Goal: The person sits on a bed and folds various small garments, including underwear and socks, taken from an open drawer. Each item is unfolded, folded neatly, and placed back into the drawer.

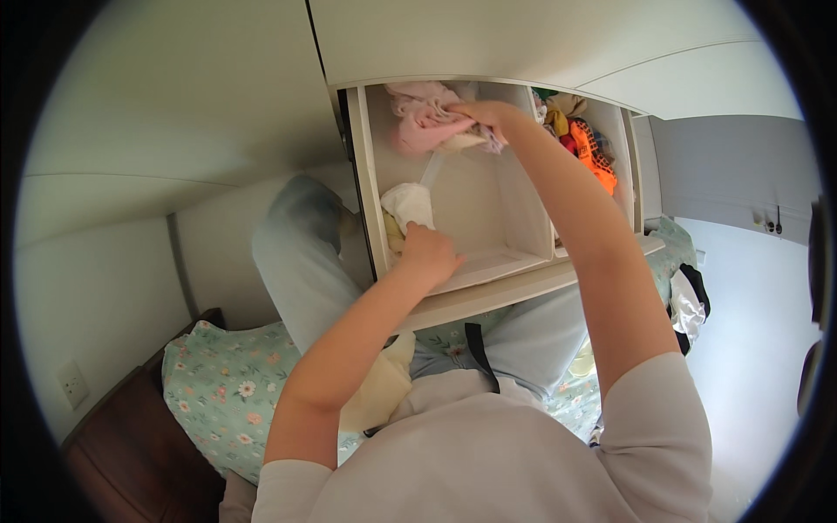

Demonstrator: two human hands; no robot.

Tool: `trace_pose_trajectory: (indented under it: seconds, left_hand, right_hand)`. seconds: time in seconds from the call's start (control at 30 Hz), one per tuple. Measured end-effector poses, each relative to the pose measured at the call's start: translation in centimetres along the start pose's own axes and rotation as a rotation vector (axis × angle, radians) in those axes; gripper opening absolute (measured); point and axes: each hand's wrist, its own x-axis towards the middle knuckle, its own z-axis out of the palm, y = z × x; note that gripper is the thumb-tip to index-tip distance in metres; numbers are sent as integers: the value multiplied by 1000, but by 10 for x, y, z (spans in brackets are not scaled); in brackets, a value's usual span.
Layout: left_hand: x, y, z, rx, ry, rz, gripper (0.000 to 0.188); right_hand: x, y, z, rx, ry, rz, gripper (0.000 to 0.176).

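Observation:
A pulled-out drawer (495, 295) lies before me, with a pale fabric bin (471, 209) inside it. At the bin's far end, my right hand (487, 119) grips a crumpled bundle of pink cloth (428, 124). Some cream and lilac fabric hangs at the bundle's lower edge. Near the bin's front left corner, my left hand (431, 258) holds the edge of a folded white cloth (409, 201), fingertips partly hidden. A yellowish cloth (394, 232) is tucked beside it against the left wall.
Right of the bin, a second compartment holds several garments, among them an orange sock (592, 153) with black grip dots. White cabinet panels (490, 39) overhang the drawer. Beneath me is a green floral bedspread (222, 386). Black and white cloth (688, 304) lies at its right edge.

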Motion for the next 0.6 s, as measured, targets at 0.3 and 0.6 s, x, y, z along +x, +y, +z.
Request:
trace_pose_trajectory:
  seconds: [0.3, 0.6]
  left_hand:
    - [129, -100, -21, -952, 751, -521, 34]
    - [170, -125, -4, -1635, 1207, -602, 32]
  right_hand:
    - [26, -26, 13, 312, -89, -10, 49]
    - [98, 74, 25, -399, 629, -1116, 69]
